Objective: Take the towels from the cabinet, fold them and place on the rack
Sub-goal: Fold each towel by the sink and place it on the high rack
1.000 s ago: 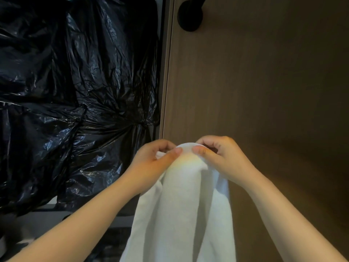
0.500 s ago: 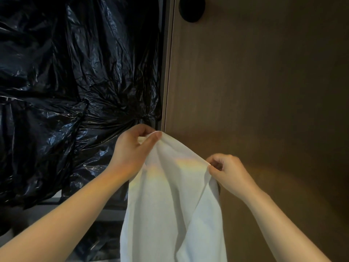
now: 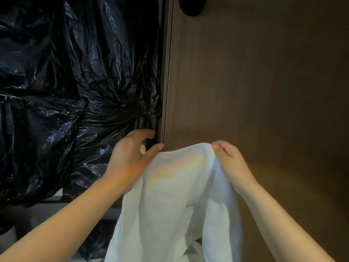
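A white towel [image 3: 175,195] hangs down in front of me, its top edge stretched between both hands. My left hand [image 3: 130,156] pinches the towel's left corner between thumb and fingers, just in front of the edge of the brown cabinet door [image 3: 255,82]. My right hand [image 3: 230,161] grips the right part of the top edge, with its fingers curled into the cloth. The towel's lower part runs out of the bottom of the view.
Crumpled black plastic bags [image 3: 75,82] fill the open space on the left. A round black knob [image 3: 192,6] sits at the top of the door. A pale shelf edge [image 3: 52,203] shows low on the left, under the bags.
The hands, close together at first, have drawn apart along the towel's top edge. Since half a second ago my right hand has risen, leveling the edge.
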{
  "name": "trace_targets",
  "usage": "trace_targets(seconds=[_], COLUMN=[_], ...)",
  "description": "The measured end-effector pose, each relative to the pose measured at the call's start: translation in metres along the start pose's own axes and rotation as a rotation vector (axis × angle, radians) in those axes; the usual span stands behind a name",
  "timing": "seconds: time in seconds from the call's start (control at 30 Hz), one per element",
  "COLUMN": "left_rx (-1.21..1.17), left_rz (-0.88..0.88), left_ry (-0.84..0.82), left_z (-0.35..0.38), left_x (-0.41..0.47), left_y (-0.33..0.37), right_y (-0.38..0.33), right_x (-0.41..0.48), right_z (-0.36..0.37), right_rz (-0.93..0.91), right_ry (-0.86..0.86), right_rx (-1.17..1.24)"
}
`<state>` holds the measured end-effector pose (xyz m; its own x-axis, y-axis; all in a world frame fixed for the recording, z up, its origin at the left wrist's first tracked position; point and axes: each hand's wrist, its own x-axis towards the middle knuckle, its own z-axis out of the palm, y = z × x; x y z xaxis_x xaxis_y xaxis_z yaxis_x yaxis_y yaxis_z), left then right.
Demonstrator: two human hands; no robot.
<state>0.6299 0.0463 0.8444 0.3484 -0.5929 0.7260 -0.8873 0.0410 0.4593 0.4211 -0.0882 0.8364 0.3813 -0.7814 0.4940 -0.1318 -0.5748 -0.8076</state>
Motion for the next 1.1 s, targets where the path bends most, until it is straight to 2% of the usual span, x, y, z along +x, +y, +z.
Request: trace_targets(seconds=[0.1, 0.23, 0.4, 0.53, 0.63, 1.1], left_rx=[-0.105, -0.335, -0.534, -0.548, -0.519, -0.239], left_rz=[0.01, -0.09, -0.124, -0.185, -0.197, -0.204], left_ry=[-0.072, -0.22, -0.15, -0.11, -0.074, 0.075], left_z=[0.002, 0.009, 0.012, 0.011, 0.014, 0.018], left_x=[-0.004, -0.011, -0.013, -0.01, -0.01, 0.006], left_y=[0.016, 0.029, 0.027, 0.022, 0.02, -0.003], right_y=[-0.022, -0.045, -0.048, -0.025, -0.008, 0.007], right_x=[0.002, 0.002, -0.001, -0.006, -0.008, -0.009], right_z=[0.005, 0.009, 0.006, 0.001, -0.005, -0.038], right_rz=[-0.157, -0.272, -0.286, -0.277, -0.305, 0.066], right_ry=[-0.072, -0.184, -0.208, -0.293, -0.278, -0.18], right_rx=[-0.09, -0.107, -0.087, -0.363, -0.535, -0.544])
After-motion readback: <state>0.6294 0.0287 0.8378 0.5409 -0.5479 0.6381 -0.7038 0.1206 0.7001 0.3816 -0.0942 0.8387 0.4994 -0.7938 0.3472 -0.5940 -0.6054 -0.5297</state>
